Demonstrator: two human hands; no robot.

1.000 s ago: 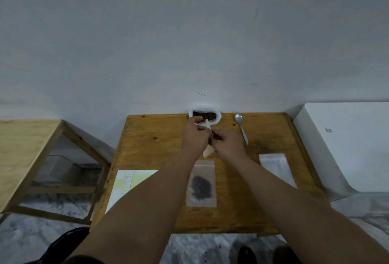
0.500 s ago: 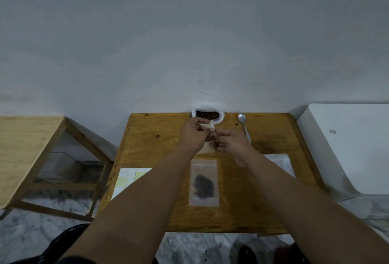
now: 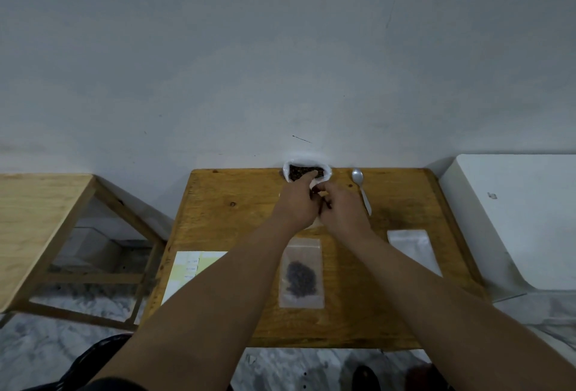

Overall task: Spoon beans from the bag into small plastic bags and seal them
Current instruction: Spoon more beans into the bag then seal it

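Both forearms reach straight out over the wooden table [image 3: 233, 219] and meet near its far edge. The left hand [image 3: 296, 200] and the right hand [image 3: 343, 210] are knuckle to knuckle, fingers curled inward, pinching a small bag [image 3: 313, 185] between them. Only a pale scrap of it shows above the fingers; the rest is hidden, so I cannot tell whether it is sealed. The left forefinger points toward the big bag [image 3: 287, 169], which stands open against the wall just beyond the hands, dark beans [image 3: 299, 172] showing in its mouth.

Counted: two hands, one big bag, and one spoon [image 3: 361, 191] lying free on the table just right of the right hand, bowl toward the wall. One filled bag [image 3: 300, 272] lies flat between the forearms, a dark heap of beans inside. One pale pile of empty bags [image 3: 411, 247] lies to the right; how many are in it cannot be told. One sheet of paper [image 3: 190, 269] sits at the left edge.
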